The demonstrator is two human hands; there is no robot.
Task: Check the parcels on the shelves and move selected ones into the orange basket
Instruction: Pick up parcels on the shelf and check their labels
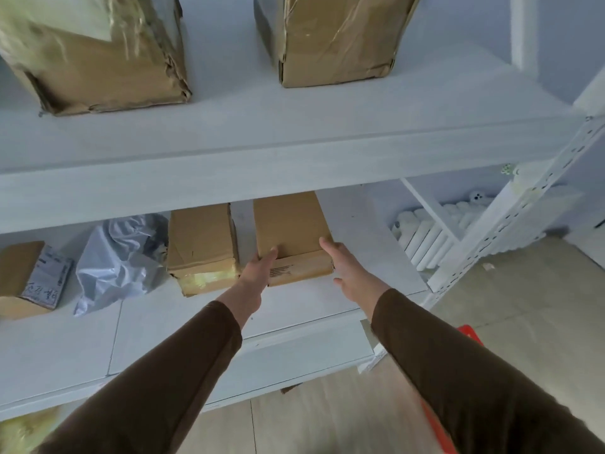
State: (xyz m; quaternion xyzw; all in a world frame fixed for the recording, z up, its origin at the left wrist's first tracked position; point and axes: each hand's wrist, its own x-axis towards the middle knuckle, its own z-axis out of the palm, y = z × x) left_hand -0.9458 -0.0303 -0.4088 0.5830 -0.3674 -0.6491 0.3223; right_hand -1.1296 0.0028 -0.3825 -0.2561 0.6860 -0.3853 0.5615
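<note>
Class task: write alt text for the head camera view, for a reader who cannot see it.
Two hands, left hand and right hand, touch the sides of a long cardboard box on a white shelf, beside other parcels; an orange basket peeks out below.

A parcel storeroom: white metal shelves [294, 152] with slotted uprights hold taped cardboard boxes [334, 37] and a grey plastic mailing bag [118, 260].
</note>
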